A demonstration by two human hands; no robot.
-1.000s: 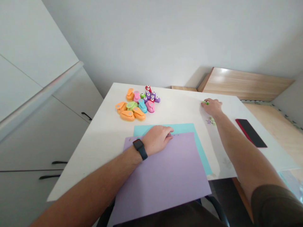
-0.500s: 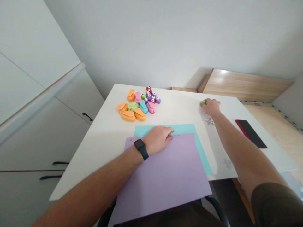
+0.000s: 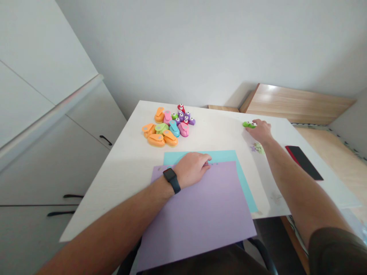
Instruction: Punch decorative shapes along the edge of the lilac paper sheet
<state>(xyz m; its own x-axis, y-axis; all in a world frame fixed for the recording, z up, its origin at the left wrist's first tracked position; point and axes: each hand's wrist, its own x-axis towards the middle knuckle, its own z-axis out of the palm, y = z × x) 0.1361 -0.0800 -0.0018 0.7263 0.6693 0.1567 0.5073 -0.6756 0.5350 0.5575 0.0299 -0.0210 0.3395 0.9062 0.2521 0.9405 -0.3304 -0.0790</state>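
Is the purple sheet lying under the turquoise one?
No, the purple paper sheet lies on top of the turquoise paper sheet, covering its lower part, and the left hand rests at the purple sheet's top edge.

Black smartwatch on left wrist, squared dark face, matte black strap; left hand and right hand bare; dark olive short sleeve at right, plain cloth; dark garment along near edge
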